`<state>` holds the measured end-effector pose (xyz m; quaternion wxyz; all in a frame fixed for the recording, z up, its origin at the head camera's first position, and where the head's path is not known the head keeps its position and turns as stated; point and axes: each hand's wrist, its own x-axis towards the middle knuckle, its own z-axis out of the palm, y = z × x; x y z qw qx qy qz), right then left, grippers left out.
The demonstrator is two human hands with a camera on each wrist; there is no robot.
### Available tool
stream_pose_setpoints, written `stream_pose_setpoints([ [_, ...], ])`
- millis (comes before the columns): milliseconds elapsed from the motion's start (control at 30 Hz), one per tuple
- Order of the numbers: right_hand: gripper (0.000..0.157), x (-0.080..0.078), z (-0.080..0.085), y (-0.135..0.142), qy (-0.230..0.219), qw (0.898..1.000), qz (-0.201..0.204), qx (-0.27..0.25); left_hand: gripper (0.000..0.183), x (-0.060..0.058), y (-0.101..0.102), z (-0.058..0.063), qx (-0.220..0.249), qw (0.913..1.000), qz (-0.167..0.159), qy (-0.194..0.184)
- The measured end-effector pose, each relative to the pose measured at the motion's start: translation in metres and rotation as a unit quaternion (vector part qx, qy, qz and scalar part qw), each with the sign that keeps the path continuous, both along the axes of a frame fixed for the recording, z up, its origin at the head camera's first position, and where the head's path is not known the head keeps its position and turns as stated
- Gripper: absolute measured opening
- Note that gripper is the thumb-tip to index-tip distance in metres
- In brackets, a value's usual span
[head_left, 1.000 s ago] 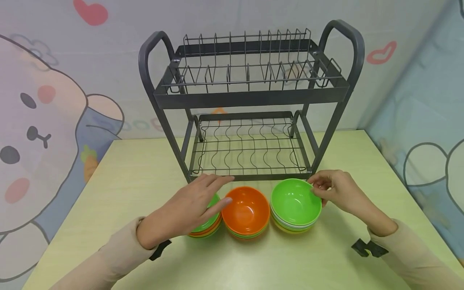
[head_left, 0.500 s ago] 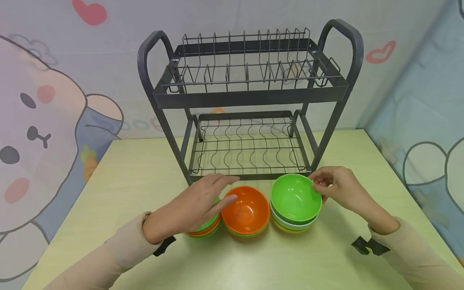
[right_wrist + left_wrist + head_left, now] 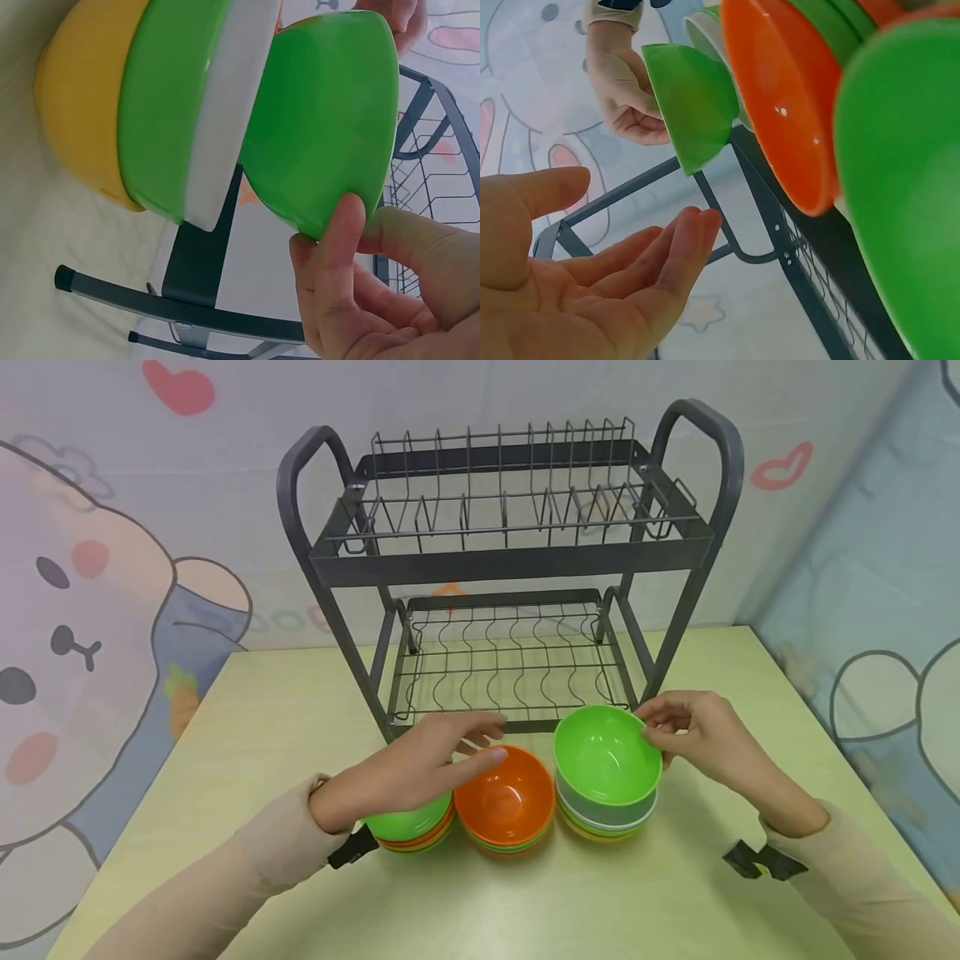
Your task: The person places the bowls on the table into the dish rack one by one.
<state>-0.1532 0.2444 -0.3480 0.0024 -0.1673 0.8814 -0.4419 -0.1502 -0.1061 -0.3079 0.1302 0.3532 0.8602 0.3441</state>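
Observation:
My right hand (image 3: 693, 735) pinches the rim of a green bowl (image 3: 606, 756) between thumb and fingers. That bowl is tilted and partly raised off the right-hand stack, whose white bowl (image 3: 232, 112), green bowl and yellow bowl (image 3: 82, 105) show below it in the right wrist view. My left hand (image 3: 420, 764) hovers over the left and middle stacks, fingers extended and nothing in its grasp. Beneath it sits an orange bowl (image 3: 504, 797) topping the middle stack. The left stack's top green bowl (image 3: 408, 822) is partly hidden by that hand.
Behind the stacks stands a dark two-tier dish rack (image 3: 510, 564) with wire slots above and a wavy wire shelf (image 3: 510, 664) below. Its front bar lies close to the bowls. The pale wooden table (image 3: 300, 693) extends around it, backed by a patterned cloth.
The green bowl in my right hand has risen and tilted away from its stack, exposing the white bowl beneath. My left hand has shifted slightly right over the orange bowl.

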Motion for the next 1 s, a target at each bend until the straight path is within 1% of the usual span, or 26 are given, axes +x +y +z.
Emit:
stream_pose_setpoints([
  [133,0.020,0.000,0.004,-0.001,-0.003,1.000,0.000,-0.009,0.054,-0.007,0.007,0.001,0.031,0.9986,-0.001,-0.042],
  [267,0.020,-0.001,0.009,-0.001,-0.002,1.000,0.000,-0.019,0.053,-0.016,0.017,0.000,0.052,0.9953,0.013,-0.081],
  [367,0.021,-0.001,0.012,-0.003,-0.005,1.000,0.001,-0.030,0.055,-0.021,0.023,0.000,0.063,0.9911,0.029,-0.113],
  [433,0.021,-0.001,0.013,-0.004,-0.009,0.999,0.002,-0.035,0.057,-0.022,0.027,0.000,0.077,0.9862,0.034,-0.143],
  [533,0.021,0.000,0.015,-0.005,-0.012,0.999,0.001,-0.041,0.058,-0.024,0.032,-0.002,0.098,0.9743,0.041,-0.199],
  [633,0.021,0.000,0.017,-0.007,-0.012,0.999,0.001,-0.044,0.059,-0.025,0.036,-0.005,0.116,0.9601,0.042,-0.251],
  [733,0.020,0.001,0.020,-0.008,-0.012,0.999,-0.001,-0.047,0.059,-0.026,0.040,-0.005,0.132,0.9477,0.037,-0.288],
  [900,0.019,0.000,0.021,-0.009,-0.021,0.998,-0.004,-0.058,0.054,-0.026,0.048,-0.005,0.176,0.9212,0.015,-0.346],
  [1000,0.019,0.000,0.021,-0.010,-0.027,0.997,-0.006,-0.066,0.052,-0.026,0.053,-0.006,0.202,0.9012,0.007,-0.383],
])
